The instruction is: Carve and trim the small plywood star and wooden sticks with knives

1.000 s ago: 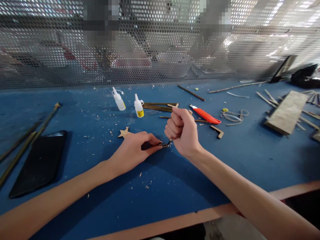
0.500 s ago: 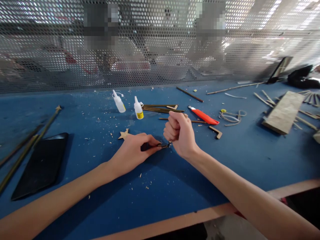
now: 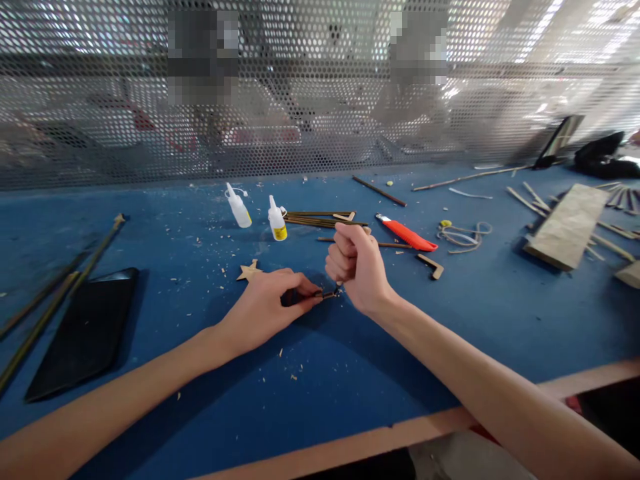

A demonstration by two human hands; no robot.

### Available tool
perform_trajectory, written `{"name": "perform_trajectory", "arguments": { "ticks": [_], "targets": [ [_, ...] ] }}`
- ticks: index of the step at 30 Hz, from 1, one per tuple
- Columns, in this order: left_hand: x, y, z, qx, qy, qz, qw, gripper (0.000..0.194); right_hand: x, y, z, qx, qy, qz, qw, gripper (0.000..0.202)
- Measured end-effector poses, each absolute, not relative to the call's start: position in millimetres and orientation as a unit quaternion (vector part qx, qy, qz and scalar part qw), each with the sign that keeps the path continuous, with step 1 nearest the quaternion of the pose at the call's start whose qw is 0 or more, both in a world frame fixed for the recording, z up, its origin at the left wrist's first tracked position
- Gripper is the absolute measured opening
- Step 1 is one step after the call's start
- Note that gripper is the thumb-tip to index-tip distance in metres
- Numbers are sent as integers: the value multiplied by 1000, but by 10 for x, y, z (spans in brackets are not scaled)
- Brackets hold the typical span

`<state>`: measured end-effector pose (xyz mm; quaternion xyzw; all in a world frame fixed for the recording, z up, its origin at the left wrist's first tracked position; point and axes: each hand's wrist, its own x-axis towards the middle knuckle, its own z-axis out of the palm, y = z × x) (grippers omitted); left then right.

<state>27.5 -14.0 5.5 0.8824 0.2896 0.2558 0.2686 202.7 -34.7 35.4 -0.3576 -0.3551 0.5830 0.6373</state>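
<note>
My left hand rests low over the blue table, its thumb and fingertips pinching a small dark stick piece. Just right of that piece, my right hand is closed in a fist around a thin tool, mostly hidden, whose dark tip meets the piece's right end. A pale wooden star lies behind my left hand. Beyond my hands are thin brown sticks and a red-handled cutter.
Two white glue bottles stand behind my hands. A black phone lies at left beside long sticks. At right are a wooden block, string and an L-shaped piece. Perforated metal mesh rises behind.
The view has shifted slightly. Both hands keep nearly the same places, with the right fist a touch further left.
</note>
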Motion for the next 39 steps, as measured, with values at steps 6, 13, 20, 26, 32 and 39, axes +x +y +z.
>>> {"name": "perform_trajectory", "arguments": {
  "ticks": [6, 13, 20, 26, 32, 39],
  "targets": [
    [218, -280, 72, 914, 123, 384, 52, 14, 2377, -538, 611, -475, -669, 338, 461, 44],
    [187, -338, 101, 903, 136, 403, 52, 32, 2736, -697, 300, -434, -827, 138, 329, 14],
    [220, -331, 96, 902, 155, 397, 74, 38, 2818, -723, 272, -392, -853, 85, 333, 24],
    [228, -301, 78, 899, 110, 421, 44, 34, 2803, -730, 261, -358, -871, 89, 326, 20],
    [243, -294, 52, 899, 113, 418, 63, 32, 2827, -750, 262, -345, -874, 84, 332, 21],
    [263, -316, 71, 903, 100, 415, 50, 22, 2819, -747, 285, -336, -878, 67, 334, 15]
  ]
}}
